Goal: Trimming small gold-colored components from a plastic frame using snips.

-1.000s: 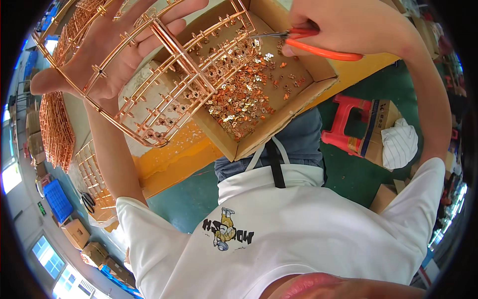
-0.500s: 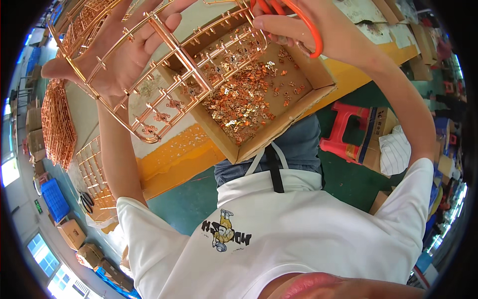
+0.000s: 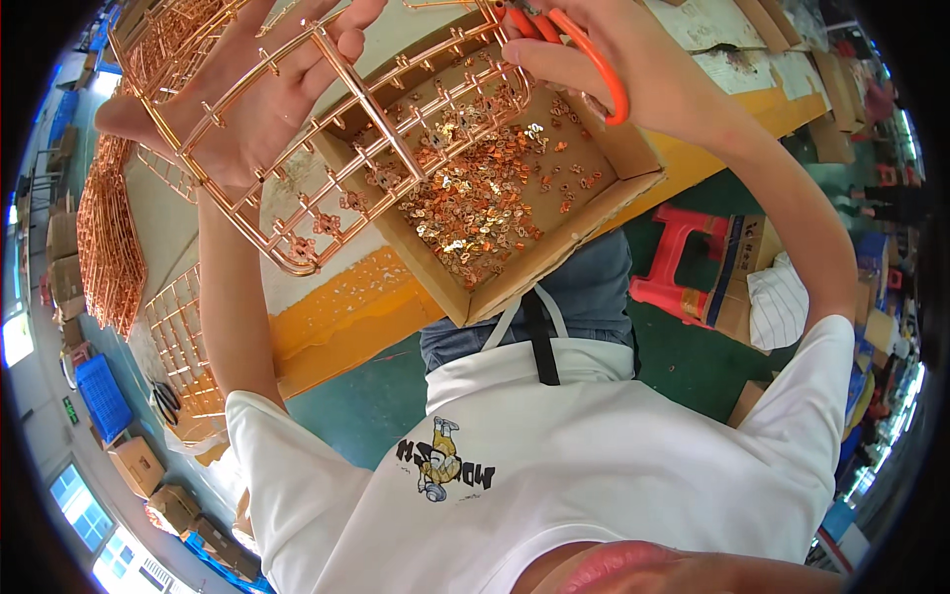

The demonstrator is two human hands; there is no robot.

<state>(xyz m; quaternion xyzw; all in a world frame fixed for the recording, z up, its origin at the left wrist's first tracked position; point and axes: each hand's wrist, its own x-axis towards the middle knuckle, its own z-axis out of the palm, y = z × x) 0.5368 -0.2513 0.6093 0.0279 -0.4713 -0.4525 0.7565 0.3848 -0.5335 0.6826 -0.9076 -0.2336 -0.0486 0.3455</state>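
My left hand (image 3: pixel 259 109) holds up a shiny copper-coloured runner frame (image 3: pixel 361 94) with short stubs along its bars. Its palm shows through the bars from behind, with the thumb stretched out and the fingertips partly hidden. Small ornate pieces (image 3: pixel 325 224) cluster on the bars near the frame's lower end. My right hand (image 3: pixel 618 64) is closed on an orange-handled cutting tool (image 3: pixel 594 61) at the frame's right end; its jaws are hard to make out. Below the frame, a cardboard box (image 3: pixel 594 220) holds many loose copper-coloured pieces (image 3: pixel 485 198).
Stacked copper-coloured frames (image 3: pixel 107 247) lie on the table's left side, with black-handled scissors (image 3: pixel 164 400) nearby. The box overlaps the yellow table edge (image 3: pixel 346 322). A red stool (image 3: pixel 673 259) stands to the right, beside a carton (image 3: pixel 737 272) with a striped white cloth (image 3: pixel 779 305).
The runner frame and my left hand have shifted slightly right. My right hand, with the orange-handled tool, has moved a little down and left.
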